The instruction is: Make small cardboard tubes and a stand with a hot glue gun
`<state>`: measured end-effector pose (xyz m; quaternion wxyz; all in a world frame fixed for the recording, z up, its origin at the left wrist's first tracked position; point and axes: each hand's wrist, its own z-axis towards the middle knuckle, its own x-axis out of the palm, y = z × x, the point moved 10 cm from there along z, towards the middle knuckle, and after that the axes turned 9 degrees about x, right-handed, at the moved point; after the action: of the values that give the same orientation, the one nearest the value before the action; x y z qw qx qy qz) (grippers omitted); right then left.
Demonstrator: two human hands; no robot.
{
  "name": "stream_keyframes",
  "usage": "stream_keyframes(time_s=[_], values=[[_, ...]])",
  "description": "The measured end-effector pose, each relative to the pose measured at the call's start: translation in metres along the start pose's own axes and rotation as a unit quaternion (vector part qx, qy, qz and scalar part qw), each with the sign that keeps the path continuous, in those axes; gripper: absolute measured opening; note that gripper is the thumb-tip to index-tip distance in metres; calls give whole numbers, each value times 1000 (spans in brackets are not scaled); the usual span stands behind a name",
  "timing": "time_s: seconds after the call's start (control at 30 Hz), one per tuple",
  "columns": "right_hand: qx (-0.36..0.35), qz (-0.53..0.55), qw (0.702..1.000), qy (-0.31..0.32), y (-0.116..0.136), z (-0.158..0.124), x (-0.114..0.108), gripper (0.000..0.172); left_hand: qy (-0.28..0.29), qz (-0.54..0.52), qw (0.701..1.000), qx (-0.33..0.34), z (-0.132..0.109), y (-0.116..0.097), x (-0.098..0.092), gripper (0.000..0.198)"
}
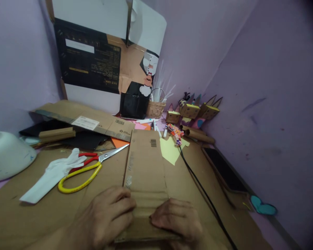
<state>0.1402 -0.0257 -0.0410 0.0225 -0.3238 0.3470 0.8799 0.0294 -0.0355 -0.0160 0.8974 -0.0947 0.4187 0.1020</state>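
A long strip of brown cardboard (146,159) lies in front of me, with a barcode near its far end and crosswise creases near its close end. My left hand (106,215) is closed on its near left edge, fingers curled. From the right side, my right hand (177,219) grips the same creased end, its fingers bent over the cardboard. Both thumbs are mostly hidden. Left of the strip rest scissors (79,178) with red and yellow handles, touching a white glove (54,170). A colourfully patterned glue gun (176,134) lies beyond the strip's right side.
A black cord (200,185) runs from the glue gun toward me. Along the right wall are a dark flat panel (224,166) and small cardboard animal figures (190,111). A white bowl (9,154) stands left; a large printed box (90,59) leans behind.
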Motion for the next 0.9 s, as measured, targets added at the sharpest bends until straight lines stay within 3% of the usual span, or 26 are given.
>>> stream_keyframes(time_s=[0.1, 0.17, 0.33, 0.43, 0.6, 0.67, 0.77, 0.83, 0.9], values=[[39, -59, 995, 75, -6, 4, 2, 34, 34, 9, 999, -2, 6, -3, 0, 30], [64, -81, 991, 91, -10, 4, 0, 30, 61, 4, 998, -30, 8, -2, 2, 33], [91, -37, 994, 48, -11, 0, -7, 40, 29, -9, 996, -78, 12, 7, -3, 34], [166, -41, 985, 15, -27, 3, -11, 42, 29, -46, 993, -103, 11, 19, 4, 35], [302, -29, 953, -14, -60, 15, -17, 30, 99, -129, 946, -280, -3, 62, 30, 27], [330, -7, 944, -8, -65, 17, -17, 21, 109, -143, 933, -312, -6, 67, 31, 25], [295, 7, 955, 9, -56, 16, -17, 8, 54, -165, 958, -228, 3, 52, 17, 25], [206, -31, 978, 6, -40, 14, -18, 12, 23, -158, 976, -147, 4, 35, 8, 25], [112, -85, 990, -2, -25, 11, -15, 12, 19, -117, 987, -107, -1, 26, 5, 28]])
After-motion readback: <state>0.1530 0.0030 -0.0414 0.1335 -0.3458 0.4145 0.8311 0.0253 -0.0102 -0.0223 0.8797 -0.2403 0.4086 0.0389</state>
